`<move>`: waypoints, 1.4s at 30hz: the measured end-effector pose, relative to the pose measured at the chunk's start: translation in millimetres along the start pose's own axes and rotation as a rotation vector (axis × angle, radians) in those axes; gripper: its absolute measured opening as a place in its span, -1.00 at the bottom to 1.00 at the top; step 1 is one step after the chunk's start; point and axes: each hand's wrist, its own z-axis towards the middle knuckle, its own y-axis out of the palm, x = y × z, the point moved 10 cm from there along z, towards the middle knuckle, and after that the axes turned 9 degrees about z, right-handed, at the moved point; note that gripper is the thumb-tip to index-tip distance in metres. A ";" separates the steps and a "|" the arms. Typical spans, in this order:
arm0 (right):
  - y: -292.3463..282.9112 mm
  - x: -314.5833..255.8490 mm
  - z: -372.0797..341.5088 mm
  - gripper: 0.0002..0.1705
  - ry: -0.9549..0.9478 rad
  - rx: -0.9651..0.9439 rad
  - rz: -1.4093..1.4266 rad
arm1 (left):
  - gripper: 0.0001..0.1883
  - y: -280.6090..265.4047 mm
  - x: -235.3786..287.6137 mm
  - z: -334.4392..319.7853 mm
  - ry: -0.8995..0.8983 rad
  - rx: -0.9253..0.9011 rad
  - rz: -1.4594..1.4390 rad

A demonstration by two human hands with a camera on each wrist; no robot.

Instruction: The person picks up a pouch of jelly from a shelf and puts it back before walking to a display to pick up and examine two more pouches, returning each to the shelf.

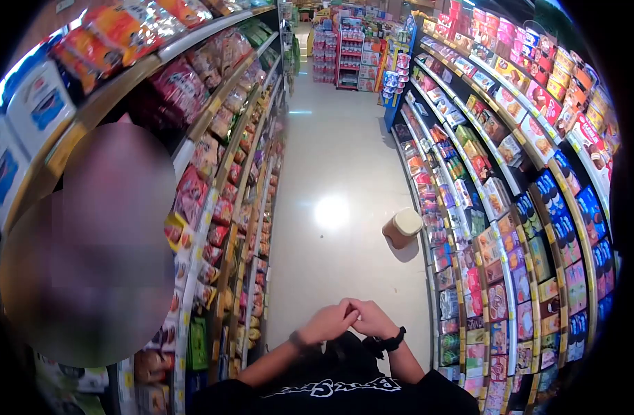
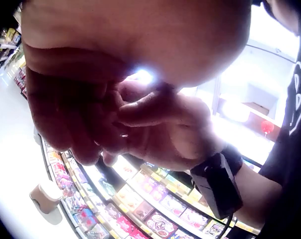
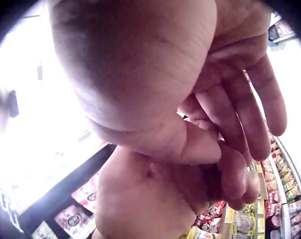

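Closest to me, the person's black shirt [image 1: 331, 398] with white lettering, and in front of it the left hand [image 1: 331, 322] and the right hand [image 1: 372, 319], brought together and touching. Both look slack, fingers loosely bent against each other, and from either wrist I see no goods between them. A black device [image 2: 218, 185] is strapped at the right wrist.

Just ahead, toward the right side of the aisle, a brown container [image 1: 400, 232] with a pale top stands on the floor [image 1: 345, 149], apart from the hands; a stool or a tub, I can't tell which. On either side the goods sit on their shelves: bagged snacks [image 1: 190, 197] on the left, blue boxes [image 1: 591, 214] among many others on the right. A blur hides part of the left side.

So, as I judge it, nothing is being handled; whether the work is finished or yet to begin, and what remains, I can't say from this.

Farther off, a red display rack [image 1: 350, 52] stands at the aisle's end.
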 end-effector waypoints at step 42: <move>-616.8 99.8 893.6 -0.84 -0.185 0.288 -0.191 | -0.78 -418.9 -271.7 978.2 -0.054 -0.276 -0.609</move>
